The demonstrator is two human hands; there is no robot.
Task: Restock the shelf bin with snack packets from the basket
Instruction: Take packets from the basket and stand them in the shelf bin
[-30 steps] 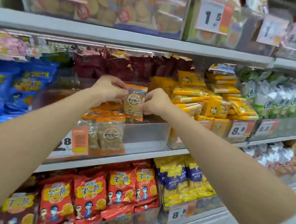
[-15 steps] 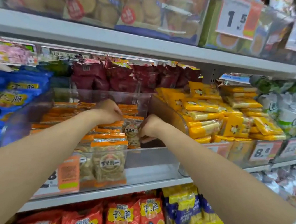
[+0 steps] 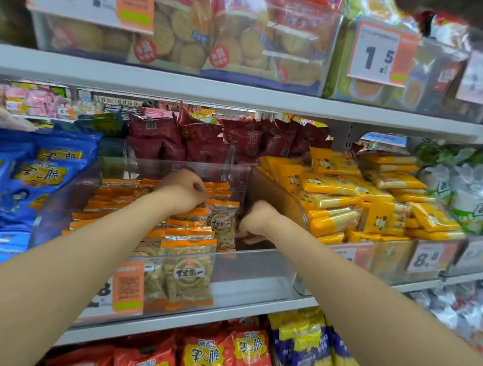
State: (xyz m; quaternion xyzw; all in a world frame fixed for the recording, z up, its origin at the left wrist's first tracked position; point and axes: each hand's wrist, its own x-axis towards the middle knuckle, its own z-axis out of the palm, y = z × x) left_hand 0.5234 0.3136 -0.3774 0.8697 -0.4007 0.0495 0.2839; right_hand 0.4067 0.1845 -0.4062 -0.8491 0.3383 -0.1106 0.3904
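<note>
Fingertips of right hand (image 3: pixel 257 219) out of sight beside packet (image 3: pixel 223 225)

Fingertips of both hands curl away from camera: left hand (image 3: pixel 182 192) seems to pinch top corner of snack packet (image 3: pixel 223 223); grip of right hand (image 3: pixel 257 219) unreadable. Left forearm covers most of price tag (image 3: pixel 128 286) on shelf bin (image 3: pixel 253 273). White packets (image 3: pixel 475 309) at right edge blurred, print illegible. Both elbows cut off by lower frame edge.
</note>
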